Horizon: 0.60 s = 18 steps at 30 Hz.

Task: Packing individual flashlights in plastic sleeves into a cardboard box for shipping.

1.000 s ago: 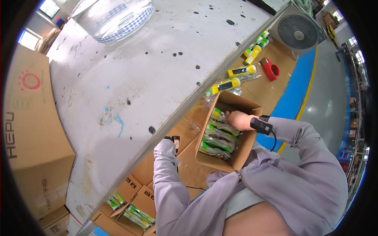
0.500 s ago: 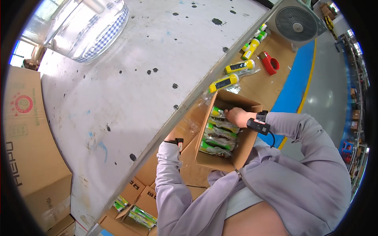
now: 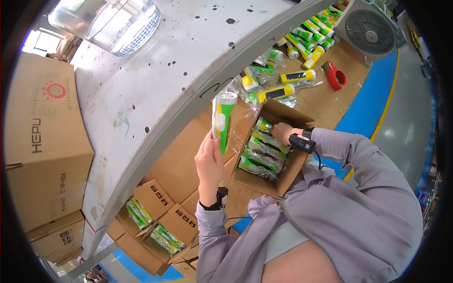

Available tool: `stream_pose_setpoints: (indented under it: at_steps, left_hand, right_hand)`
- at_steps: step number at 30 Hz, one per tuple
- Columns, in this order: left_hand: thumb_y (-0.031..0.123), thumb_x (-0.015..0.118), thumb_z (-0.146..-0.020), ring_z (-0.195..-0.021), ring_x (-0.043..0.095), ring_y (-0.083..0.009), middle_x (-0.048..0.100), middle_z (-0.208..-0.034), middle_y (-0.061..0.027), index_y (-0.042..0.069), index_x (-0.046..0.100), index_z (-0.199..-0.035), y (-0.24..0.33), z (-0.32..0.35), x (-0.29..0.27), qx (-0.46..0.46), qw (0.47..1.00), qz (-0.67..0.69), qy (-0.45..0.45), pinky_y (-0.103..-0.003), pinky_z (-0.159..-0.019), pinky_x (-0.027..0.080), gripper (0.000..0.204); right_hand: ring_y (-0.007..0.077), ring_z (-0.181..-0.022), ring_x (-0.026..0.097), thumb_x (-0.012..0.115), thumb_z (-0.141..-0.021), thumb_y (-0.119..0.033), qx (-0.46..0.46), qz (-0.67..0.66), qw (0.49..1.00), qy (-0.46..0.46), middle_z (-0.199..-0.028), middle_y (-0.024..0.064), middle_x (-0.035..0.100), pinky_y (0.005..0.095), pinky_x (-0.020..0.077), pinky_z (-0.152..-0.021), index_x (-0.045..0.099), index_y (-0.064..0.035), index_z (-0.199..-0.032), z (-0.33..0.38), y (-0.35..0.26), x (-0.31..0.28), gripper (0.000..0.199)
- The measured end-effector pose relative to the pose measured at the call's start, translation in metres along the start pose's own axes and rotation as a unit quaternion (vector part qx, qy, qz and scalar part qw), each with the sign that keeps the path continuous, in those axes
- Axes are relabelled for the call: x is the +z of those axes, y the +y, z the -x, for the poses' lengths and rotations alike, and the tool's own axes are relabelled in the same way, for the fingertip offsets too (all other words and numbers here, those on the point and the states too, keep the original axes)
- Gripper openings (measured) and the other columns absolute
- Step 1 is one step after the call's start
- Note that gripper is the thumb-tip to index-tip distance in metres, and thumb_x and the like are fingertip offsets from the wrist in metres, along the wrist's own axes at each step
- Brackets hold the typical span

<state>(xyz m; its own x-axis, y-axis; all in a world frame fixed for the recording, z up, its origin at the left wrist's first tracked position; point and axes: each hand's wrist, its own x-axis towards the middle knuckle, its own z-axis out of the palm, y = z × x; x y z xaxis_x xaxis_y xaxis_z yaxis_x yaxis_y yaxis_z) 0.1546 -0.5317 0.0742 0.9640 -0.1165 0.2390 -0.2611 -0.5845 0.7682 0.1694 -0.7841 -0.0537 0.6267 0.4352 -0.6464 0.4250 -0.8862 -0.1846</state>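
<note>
The left hand [image 3: 210,162] is raised in front of the person, fingers wrapped shut around the lower end of a green-and-white bagged flashlight [image 3: 222,120], which stands nearly upright above the fist; holding it by the tail leaves the lens end free and in plain sight. To the right of this hand sits an open cardboard carton [image 3: 276,151], tilted toward the person so its mouth is easy to reach. The right hand [image 3: 282,133] reaches into the carton's far end and rests on the packed flashlights [image 3: 259,153] lying side by side (whether its fingers grip one cannot be told, since they are partly hidden by the carton wall). Beyond the right hand, loose yellow and green flashlights [image 3: 296,78] lie scattered on the brown table [image 3: 330,101], near a red tape dispenser [image 3: 335,78] and a grey fan [image 3: 370,28]. Below the left forearm, smaller open boxes [image 3: 158,226] hold more bagged units.
</note>
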Motion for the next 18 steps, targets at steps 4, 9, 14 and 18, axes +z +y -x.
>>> stream_pose_setpoints:
  at_steps: [4,9,14,18]
  left_hand:
    - [0.006,0.049,-0.090,-0.072,0.061,-0.0245,0.061,-0.106,-0.0200,-0.005,0.055,-0.093,0.040,0.008,-0.012,-0.010,1.000,0.003,-0.004,-0.028,-0.064,0.048,0.013]
    - [0.007,0.050,-0.090,-0.062,0.054,-0.0171,0.062,-0.093,-0.0150,-0.005,0.056,-0.089,0.074,0.012,-0.011,0.019,0.999,0.047,-0.011,-0.026,-0.056,0.043,0.013]
    - [0.009,0.051,-0.091,-0.056,0.040,-0.0060,0.051,-0.068,-0.0032,-0.003,0.056,-0.085,0.070,0.045,-0.012,-0.041,0.991,0.124,-0.013,-0.022,-0.048,0.033,0.014]
    - [0.011,0.049,-0.093,-0.062,0.038,-0.0035,0.046,-0.070,0.0024,-0.001,0.056,-0.089,0.075,0.059,-0.003,-0.097,0.965,0.241,-0.028,-0.020,-0.053,0.032,0.014]
  right_hand:
    - [0.0283,-0.080,0.066,0.064,-0.065,-0.003,0.002,-0.026,0.999,-0.029,-0.083,0.0131,0.067,0.0345,0.0530,-0.064,0.068,-0.0059,-0.073,-0.025,0.007,0.020,0.009]
    - [0.0326,-0.080,0.064,0.064,-0.069,-0.011,-0.164,-0.166,0.968,0.091,-0.082,0.0165,0.066,0.0400,0.0518,-0.067,0.066,-0.0037,-0.079,-0.074,0.103,0.136,0.012]
    - [0.0343,-0.080,0.062,0.058,-0.079,-0.023,-0.099,-0.160,0.977,0.103,-0.082,0.0230,0.063,0.0389,0.0496,-0.071,0.062,0.0075,-0.088,0.093,0.013,-0.057,0.032]
    - [0.0192,-0.081,0.064,0.056,-0.086,-0.015,-0.133,-0.478,0.830,0.254,-0.092,0.0154,0.064,0.0284,0.0504,-0.072,0.049,0.0011,-0.118,0.144,-0.003,-0.066,0.036]
